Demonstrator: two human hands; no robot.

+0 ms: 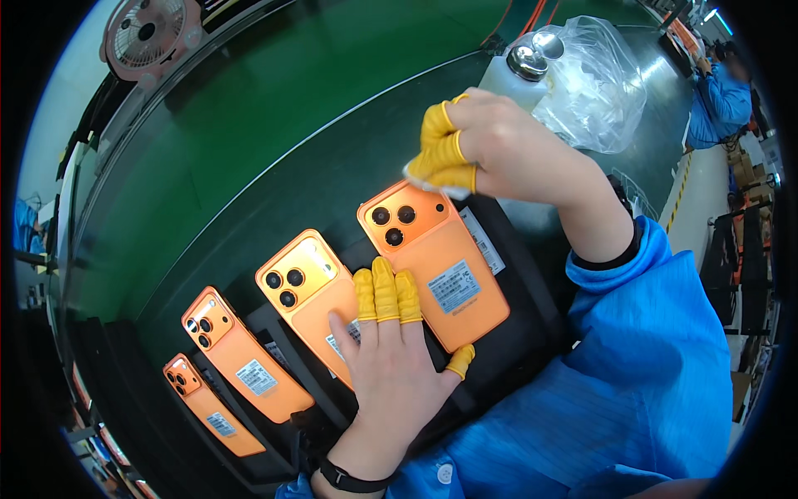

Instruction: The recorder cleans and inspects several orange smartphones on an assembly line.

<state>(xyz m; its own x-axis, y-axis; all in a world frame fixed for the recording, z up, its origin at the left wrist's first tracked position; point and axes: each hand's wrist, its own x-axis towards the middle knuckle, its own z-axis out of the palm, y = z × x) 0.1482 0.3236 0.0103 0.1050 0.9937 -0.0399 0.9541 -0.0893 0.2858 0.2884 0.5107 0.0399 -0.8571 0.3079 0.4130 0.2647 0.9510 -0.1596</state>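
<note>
By the left hand (pixel 389 374), laid flat with fingers (pixel 384 295) spread, the rightmost orange phone (pixel 432 258) is touched, while a white cloth (pixel 457 193), apparently, is pinched by the curled right hand (pixel 503 141), arched over its top edge.

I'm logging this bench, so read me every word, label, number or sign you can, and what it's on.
Nothing I can quote; print is too small or blurred:
White rectangular label on the rightmost orange phone: unreadable.
Label on the orange phone under the left hand: partly covered, unreadable.
Labels on the two leftmost orange phones: unreadable.
White strip beside the rightmost phone: unreadable.
</note>
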